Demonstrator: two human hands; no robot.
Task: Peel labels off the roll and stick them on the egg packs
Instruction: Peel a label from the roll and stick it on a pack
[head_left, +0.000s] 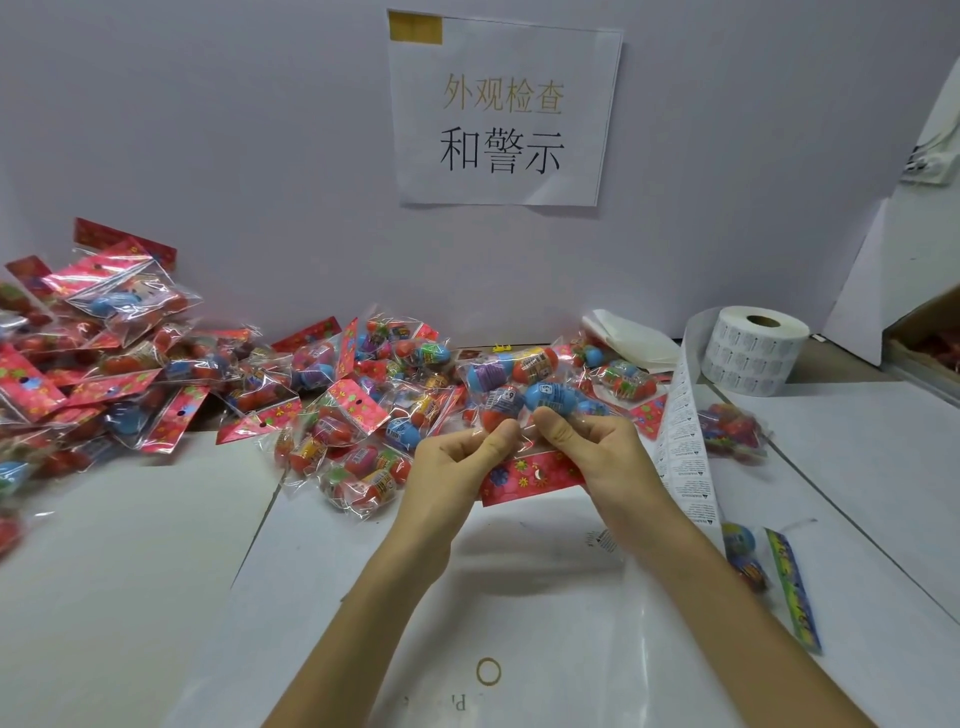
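Left hand (457, 460) and right hand (589, 447) both pinch one pack (530, 475); film crinkled; best pulled taut, then a label (681, 460) off the strip (687, 384) thumbed down centre outward.

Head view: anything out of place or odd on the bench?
One pack near the right edge has a green-yellow header, unlike the red headers in the pile. The label strip trails loose from the roll across the table.
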